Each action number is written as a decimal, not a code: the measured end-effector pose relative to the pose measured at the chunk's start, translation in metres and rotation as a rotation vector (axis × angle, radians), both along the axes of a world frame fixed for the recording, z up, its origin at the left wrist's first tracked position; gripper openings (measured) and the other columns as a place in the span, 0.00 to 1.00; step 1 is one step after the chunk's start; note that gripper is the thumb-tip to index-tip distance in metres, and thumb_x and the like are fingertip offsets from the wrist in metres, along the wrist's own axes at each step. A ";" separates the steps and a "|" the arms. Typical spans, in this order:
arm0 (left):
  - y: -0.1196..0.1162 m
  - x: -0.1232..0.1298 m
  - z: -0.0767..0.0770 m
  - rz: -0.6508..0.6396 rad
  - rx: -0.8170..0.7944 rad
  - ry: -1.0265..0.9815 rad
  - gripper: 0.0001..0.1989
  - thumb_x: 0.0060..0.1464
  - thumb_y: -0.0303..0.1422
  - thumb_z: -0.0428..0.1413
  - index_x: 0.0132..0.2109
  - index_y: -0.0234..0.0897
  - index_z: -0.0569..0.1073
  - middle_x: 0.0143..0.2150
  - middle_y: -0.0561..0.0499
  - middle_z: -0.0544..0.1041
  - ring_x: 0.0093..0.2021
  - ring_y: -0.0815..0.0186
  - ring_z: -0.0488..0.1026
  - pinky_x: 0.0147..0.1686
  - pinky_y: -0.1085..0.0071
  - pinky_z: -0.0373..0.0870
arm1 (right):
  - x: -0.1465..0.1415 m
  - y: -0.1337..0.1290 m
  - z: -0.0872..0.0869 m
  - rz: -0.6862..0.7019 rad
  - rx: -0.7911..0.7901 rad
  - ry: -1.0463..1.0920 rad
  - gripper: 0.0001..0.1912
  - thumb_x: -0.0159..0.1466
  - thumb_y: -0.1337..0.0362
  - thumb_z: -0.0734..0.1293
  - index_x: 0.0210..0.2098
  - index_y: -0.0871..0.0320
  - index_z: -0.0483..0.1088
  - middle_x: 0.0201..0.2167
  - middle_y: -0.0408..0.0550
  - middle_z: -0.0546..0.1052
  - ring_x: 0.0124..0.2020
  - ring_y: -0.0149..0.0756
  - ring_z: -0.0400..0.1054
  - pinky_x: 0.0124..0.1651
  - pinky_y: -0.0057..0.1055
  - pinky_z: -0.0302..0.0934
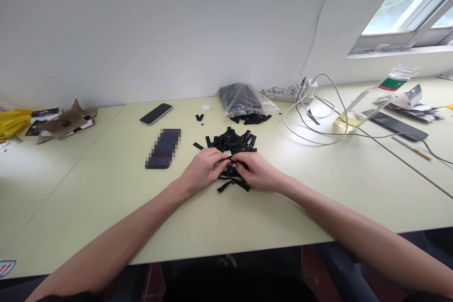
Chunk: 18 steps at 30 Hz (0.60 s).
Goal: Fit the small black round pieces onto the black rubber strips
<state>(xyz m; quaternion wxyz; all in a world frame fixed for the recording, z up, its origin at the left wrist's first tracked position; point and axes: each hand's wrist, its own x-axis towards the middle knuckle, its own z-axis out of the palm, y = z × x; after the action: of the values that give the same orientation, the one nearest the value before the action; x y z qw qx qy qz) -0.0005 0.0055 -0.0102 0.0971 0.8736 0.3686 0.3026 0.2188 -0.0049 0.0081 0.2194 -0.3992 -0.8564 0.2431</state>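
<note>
My left hand (206, 168) and my right hand (257, 170) meet at the middle of the table, fingers pinched on a small black strip (230, 158) between them. Just behind them lies a loose pile of short black strips (231, 140). More black strips (233, 182) lie below and between my hands, nearer the front edge. The ends of the held strip are partly hidden by my fingers.
Behind the pile is a clear plastic bag (240, 99) of black pieces. Two phones, one grey-edged (156, 113) and one blurred (164, 148), lie left. White cables, a power strip (283, 94) and a cut plastic bottle (348, 120) stand right. Torn cardboard (65, 125) lies far left.
</note>
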 end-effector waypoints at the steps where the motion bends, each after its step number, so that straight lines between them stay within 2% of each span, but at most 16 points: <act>1: 0.000 0.000 0.000 -0.018 0.013 0.026 0.11 0.69 0.35 0.52 0.47 0.38 0.78 0.45 0.46 0.81 0.46 0.60 0.77 0.48 0.62 0.74 | 0.000 0.000 0.000 0.000 0.000 0.001 0.11 0.68 0.71 0.58 0.29 0.56 0.63 0.25 0.43 0.70 0.25 0.31 0.58 0.29 0.31 0.48; 8: -0.001 0.002 -0.002 -0.078 0.125 0.149 0.13 0.70 0.29 0.47 0.51 0.35 0.76 0.48 0.42 0.80 0.46 0.59 0.77 0.49 0.59 0.74 | -0.002 -0.001 -0.002 -0.037 0.015 0.051 0.19 0.72 0.60 0.60 0.24 0.56 0.57 0.22 0.40 0.64 0.23 0.30 0.52 0.28 0.31 0.46; 13: 0.000 0.000 0.001 -0.097 0.045 0.135 0.13 0.70 0.28 0.47 0.49 0.36 0.77 0.46 0.43 0.80 0.44 0.60 0.76 0.47 0.60 0.74 | 0.000 0.000 -0.001 0.005 0.002 0.081 0.17 0.72 0.64 0.58 0.26 0.56 0.60 0.24 0.42 0.67 0.24 0.30 0.56 0.29 0.30 0.50; 18: 0.000 0.000 0.002 -0.108 -0.009 0.096 0.13 0.68 0.26 0.47 0.48 0.38 0.77 0.43 0.45 0.80 0.42 0.61 0.76 0.46 0.62 0.73 | 0.001 0.001 0.000 0.028 -0.032 0.089 0.16 0.72 0.63 0.58 0.28 0.56 0.64 0.25 0.43 0.69 0.26 0.32 0.58 0.30 0.30 0.52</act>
<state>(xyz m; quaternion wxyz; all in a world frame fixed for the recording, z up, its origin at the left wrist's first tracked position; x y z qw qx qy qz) -0.0005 0.0056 -0.0086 0.0995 0.9052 0.3265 0.2531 0.2202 -0.0035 0.0086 0.2475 -0.3797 -0.8471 0.2774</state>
